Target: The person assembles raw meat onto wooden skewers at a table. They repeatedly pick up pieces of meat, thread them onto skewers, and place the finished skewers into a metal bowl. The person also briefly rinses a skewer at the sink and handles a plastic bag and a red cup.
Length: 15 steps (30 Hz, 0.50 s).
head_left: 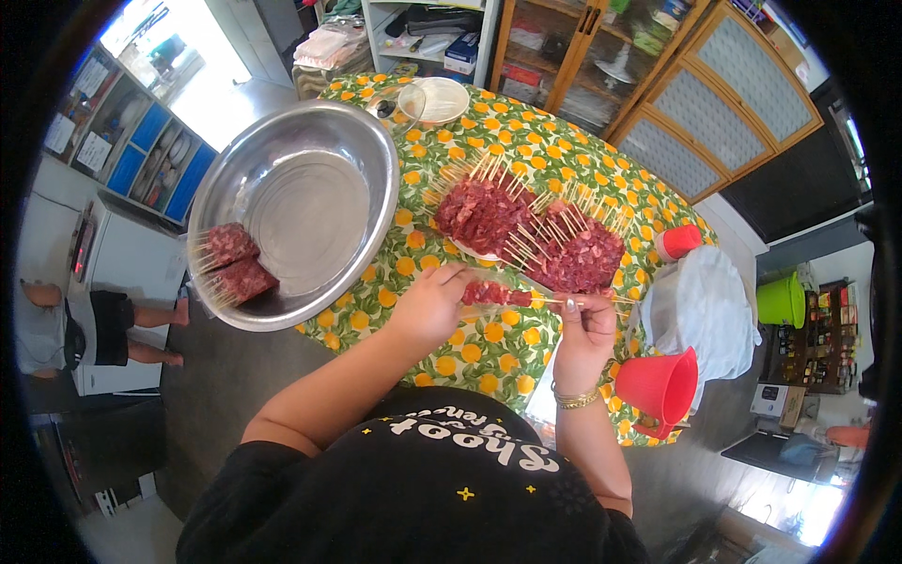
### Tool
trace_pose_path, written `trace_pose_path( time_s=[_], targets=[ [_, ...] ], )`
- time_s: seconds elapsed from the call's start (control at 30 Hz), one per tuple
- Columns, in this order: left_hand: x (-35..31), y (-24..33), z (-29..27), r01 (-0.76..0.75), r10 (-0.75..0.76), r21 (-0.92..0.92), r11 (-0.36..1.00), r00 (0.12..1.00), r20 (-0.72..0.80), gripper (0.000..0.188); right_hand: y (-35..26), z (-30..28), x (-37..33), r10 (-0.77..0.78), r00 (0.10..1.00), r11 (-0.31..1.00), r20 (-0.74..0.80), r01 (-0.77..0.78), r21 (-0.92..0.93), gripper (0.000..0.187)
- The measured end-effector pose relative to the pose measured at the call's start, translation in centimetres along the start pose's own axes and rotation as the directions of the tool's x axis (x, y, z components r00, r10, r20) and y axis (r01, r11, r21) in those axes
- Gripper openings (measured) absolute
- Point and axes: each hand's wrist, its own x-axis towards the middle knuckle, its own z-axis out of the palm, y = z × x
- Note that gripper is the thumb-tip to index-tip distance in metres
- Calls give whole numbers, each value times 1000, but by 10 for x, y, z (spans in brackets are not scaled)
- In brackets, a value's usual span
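Both of my hands are over the table's near side with raw meat on a bamboo skewer [493,293] stretched level between them. My left hand [434,303] is closed around the meat end, where clear plastic seems to show; its fingertips are partly hidden. My right hand [590,324] pinches the bare stick, and another stick end pokes out past its fingers. Just beyond lie heaped raw meat skewers [484,214], their sticks pointing away, with a second pile of skewers [578,252] beside them. Two packed bundles of meat skewers [241,265] rest inside the large metal basin [378,226] at the left.
An orange-patterned cloth [489,362] covers the table. A red pitcher [658,387] stands near my right forearm, by a pale plastic bag [703,305] and a red cup [678,242]. A white bowl [442,101] sits at the far edge. Another person's legs [155,334] show at left.
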Motion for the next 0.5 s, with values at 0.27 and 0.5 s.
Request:
trace_pose_path(
  time_s=[0.27, 0.5],
  targets=[
    [-14, 3, -14, 51, -51, 8, 999, 998, -40, 48, -20, -7, -3, -108, 994, 994, 13, 108, -3, 5],
    [-22, 2, -14, 113, -113, -12, 993, 994, -1, 50, -35, -15, -2, -97, 991, 987, -95, 109, 122, 6]
  ],
)
